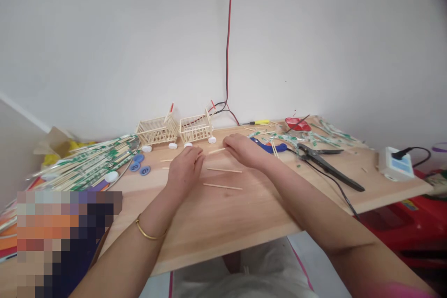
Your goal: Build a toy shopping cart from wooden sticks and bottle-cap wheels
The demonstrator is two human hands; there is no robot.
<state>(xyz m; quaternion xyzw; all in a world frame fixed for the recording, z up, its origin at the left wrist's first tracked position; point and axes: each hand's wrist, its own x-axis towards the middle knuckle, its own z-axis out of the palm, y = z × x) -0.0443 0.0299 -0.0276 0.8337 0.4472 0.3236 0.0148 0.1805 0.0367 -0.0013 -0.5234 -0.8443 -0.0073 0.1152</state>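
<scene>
Both my hands rest on a wooden board. My left hand has its fingers curled together at one end of a thin wooden stick. My right hand lies knuckles-up at the stick's other end, fingers bent down on it. Two more loose sticks lie just in front of my hands. Behind them stand two small carts built of sticks, on white bottle-cap wheels.
A pile of wrapped chopsticks and blue caps lie at the left. Black shears, a blue glue gun, a red dish and torn wrappers lie at the right. A power strip sits at the right edge. Red cables run up the wall.
</scene>
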